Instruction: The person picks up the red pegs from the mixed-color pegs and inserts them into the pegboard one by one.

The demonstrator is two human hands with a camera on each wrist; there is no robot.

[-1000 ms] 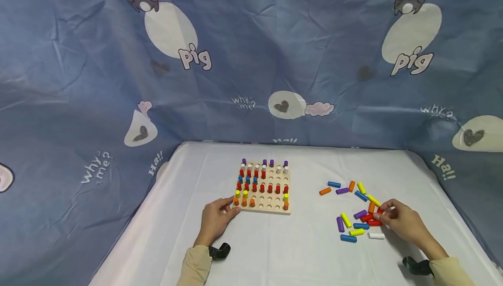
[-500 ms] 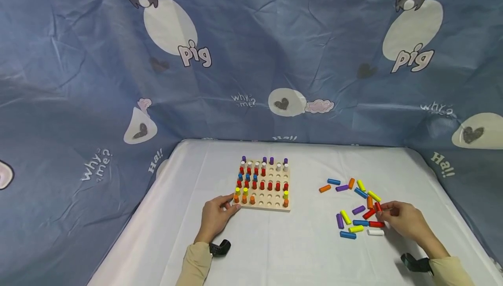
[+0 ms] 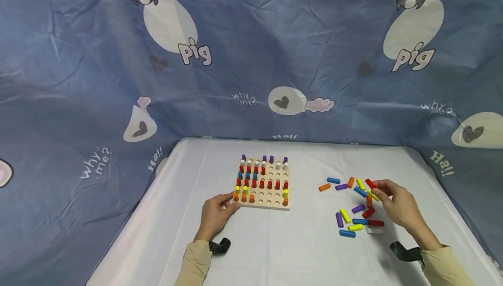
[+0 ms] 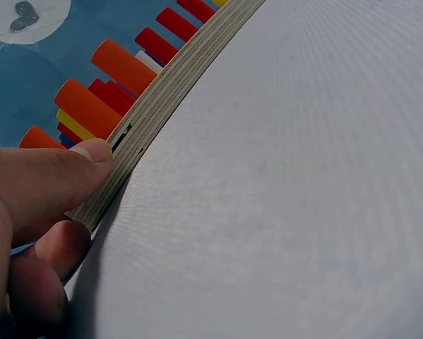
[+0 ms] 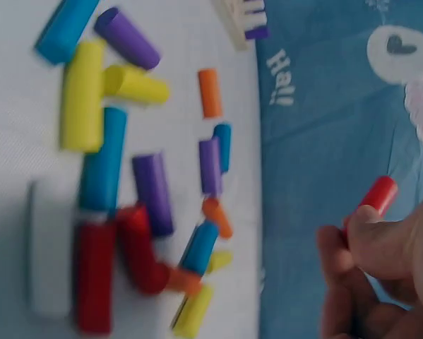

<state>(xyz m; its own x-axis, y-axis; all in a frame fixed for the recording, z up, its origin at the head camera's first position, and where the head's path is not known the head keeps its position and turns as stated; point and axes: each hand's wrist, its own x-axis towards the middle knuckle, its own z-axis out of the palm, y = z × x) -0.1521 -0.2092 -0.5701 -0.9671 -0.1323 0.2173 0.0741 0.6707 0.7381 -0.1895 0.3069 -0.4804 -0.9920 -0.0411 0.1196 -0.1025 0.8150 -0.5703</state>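
Note:
A square wooden pegboard [image 3: 269, 206] lies on the white table, with upright orange, yellow, red, blue, white and purple pegs in rows and several bare holes. My left hand [image 3: 215, 217] grips its front left corner; in the left wrist view the thumb [image 4: 91, 152] lies against the plywood edge, fingers curled beside it. My right hand [image 3: 401, 205] pinches a red peg [image 3: 370, 184] between thumb and fingertips, raised over the loose pegs. In the right wrist view the peg's red end [image 5: 382, 194] sticks out past the thumb.
Loose pegs lie scattered to the right of the board, among them a white peg [image 3: 375, 230], a red peg [image 3: 376, 223], a purple peg [image 3: 339, 219] and an orange peg [image 3: 324, 187]. A blue printed curtain [image 3: 251, 59] hangs behind the table [image 3: 306, 251].
My right hand has picked the red peg out of the pile and lifted it up and away toward the back. A few nearby pegs have shifted slightly. The left hand stays at the board's corner.

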